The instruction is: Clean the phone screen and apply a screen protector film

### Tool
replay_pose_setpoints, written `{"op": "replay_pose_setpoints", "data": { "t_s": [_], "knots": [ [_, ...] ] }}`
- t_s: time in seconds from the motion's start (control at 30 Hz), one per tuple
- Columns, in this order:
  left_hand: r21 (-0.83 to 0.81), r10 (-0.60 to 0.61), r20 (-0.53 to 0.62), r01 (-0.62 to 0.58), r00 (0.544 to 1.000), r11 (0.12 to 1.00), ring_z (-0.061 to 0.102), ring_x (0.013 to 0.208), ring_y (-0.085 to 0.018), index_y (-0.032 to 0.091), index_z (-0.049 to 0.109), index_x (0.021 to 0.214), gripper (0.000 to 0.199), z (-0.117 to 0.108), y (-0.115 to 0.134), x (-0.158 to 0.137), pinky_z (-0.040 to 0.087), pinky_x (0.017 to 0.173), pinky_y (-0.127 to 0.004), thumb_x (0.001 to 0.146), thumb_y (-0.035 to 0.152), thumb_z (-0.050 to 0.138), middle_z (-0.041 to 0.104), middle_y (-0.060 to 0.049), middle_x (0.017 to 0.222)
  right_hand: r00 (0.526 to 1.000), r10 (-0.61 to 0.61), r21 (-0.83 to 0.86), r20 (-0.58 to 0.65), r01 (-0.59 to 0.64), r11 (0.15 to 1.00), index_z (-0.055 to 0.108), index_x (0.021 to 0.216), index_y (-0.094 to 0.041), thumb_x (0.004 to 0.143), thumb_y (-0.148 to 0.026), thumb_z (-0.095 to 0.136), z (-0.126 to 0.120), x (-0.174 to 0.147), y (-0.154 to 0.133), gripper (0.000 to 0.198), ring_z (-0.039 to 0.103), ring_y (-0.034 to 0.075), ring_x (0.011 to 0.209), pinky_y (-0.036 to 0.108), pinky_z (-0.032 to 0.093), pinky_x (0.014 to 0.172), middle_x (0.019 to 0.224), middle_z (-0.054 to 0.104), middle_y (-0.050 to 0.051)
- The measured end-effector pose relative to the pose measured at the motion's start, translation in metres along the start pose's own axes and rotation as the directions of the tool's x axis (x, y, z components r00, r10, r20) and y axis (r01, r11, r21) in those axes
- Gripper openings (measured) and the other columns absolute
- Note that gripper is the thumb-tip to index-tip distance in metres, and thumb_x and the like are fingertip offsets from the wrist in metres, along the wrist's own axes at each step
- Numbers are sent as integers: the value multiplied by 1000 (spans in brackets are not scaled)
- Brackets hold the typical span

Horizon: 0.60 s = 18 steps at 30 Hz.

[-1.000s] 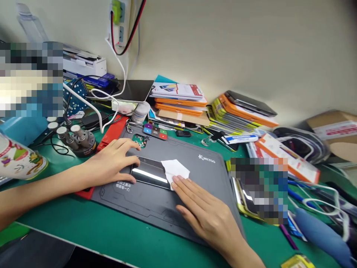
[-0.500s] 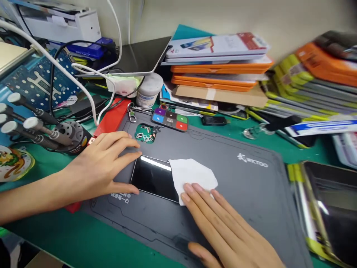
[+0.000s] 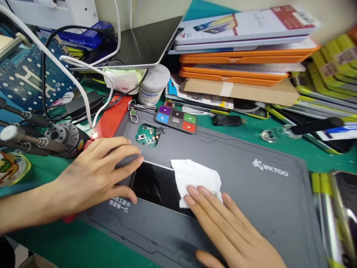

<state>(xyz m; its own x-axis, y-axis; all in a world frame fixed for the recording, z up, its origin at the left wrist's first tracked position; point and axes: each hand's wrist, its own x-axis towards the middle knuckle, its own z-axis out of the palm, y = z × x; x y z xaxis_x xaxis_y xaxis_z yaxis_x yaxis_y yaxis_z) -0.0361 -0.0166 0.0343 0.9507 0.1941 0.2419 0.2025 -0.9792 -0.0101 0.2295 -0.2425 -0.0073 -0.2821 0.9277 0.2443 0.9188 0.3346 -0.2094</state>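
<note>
A smartphone [image 3: 156, 184] with a glossy black screen lies flat on the grey work mat [image 3: 251, 201]. My left hand [image 3: 103, 171] holds its left end, thumb at the near edge and index finger at the far edge. Faint smears show on the glass. A white cloth or wipe [image 3: 196, 175] covers the phone's right part. Stretched flat, the fingers of my right hand [image 3: 225, 227] press on the wipe's near right side, the thumb apart from them. The phone's right end is hidden under the wipe and that hand.
Behind the mat's recess of small parts [image 3: 146, 136] lie a colourful phone-shaped block [image 3: 175, 119] and a paste jar [image 3: 153, 85]. Orange boxes [image 3: 234, 76] are stacked at the back. A screwdriver holder [image 3: 65, 137] and cables stand left; more phones [image 3: 347, 193] lie right.
The camera view has shifted closer. My right hand and the wipe have moved slightly over the phone, and smears now show on its screen. My left hand keeps its place at the phone's left end.
</note>
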Motion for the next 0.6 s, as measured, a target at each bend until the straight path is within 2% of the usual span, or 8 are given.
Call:
{"op": "replay_pose_setpoints", "data": {
  "t_s": [0.13,0.3,0.47,0.6],
  "knots": [
    [17,31,-42,-30,999,999,62,126,-32,16,72,128,60,2,-2,1,55,103,-46,92,64,73,72,-12,133,997,52,-57,-52,-55,997,34,168,-11,110,-28,47,0,0,-5,61,44,24,156,46,25,135,164,52,11],
    [-43,22,-87,-26,996,999,58,129,-34,16,75,126,62,9,-5,-3,52,107,-50,89,66,73,70,-14,134,987,-11,-114,-158,-7,994,35,168,-14,108,-23,54,2,0,-9,63,52,25,151,52,31,134,158,60,12],
    [-78,6,-77,-12,997,997,55,133,-34,14,76,127,64,13,-7,-5,49,112,-50,87,64,78,67,-15,138,990,-66,-156,-126,46,987,29,170,-15,108,-31,58,2,16,-21,70,57,29,147,57,41,129,157,60,12],
    [-76,7,-85,-13,996,997,54,133,-35,14,75,127,66,14,-10,-5,46,113,-50,85,65,79,68,-14,139,994,-81,-123,-77,72,990,49,160,-10,110,-37,54,7,45,-38,57,56,30,147,56,44,127,156,59,15]
  ]
}}
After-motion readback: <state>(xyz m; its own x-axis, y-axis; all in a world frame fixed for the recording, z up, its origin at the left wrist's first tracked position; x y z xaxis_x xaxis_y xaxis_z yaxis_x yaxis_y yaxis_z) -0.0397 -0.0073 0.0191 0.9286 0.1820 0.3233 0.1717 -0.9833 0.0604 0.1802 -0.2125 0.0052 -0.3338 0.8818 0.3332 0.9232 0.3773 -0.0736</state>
